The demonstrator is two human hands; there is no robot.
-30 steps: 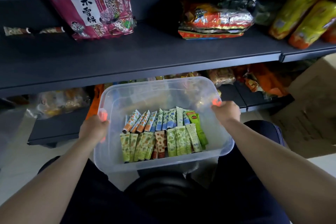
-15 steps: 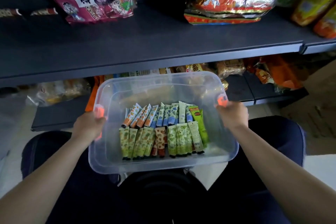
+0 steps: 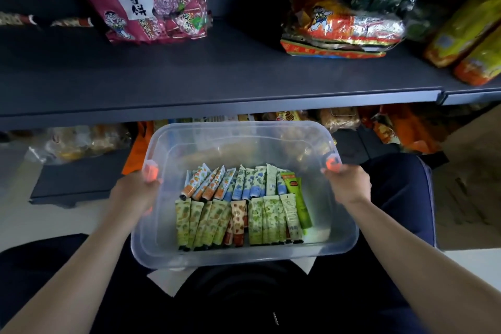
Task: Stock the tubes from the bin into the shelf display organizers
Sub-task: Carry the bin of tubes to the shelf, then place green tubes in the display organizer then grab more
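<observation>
A clear plastic bin (image 3: 233, 141) with orange latches hangs in front of me, above my lap, just below the dark shelf (image 3: 217, 81). My left hand (image 3: 132, 194) grips its left rim and my right hand (image 3: 348, 184) grips its right rim. Inside lie several small tubes (image 3: 241, 206) in two rows: orange and blue patterned ones at the back, green patterned ones at the front, one plain green tube at the right. No display organizer shows in this view.
On the shelf sit a pink snack bag (image 3: 151, 5), an orange snack pack (image 3: 344, 32) and yellow packs (image 3: 471, 35). A lower shelf (image 3: 78, 179) holds more bagged snacks. A cardboard box (image 3: 471, 184) stands at the right on the pale floor.
The bin stays between both hands and has shifted a little lower in view. The shelf above now fills more of the frame than one second ago.
</observation>
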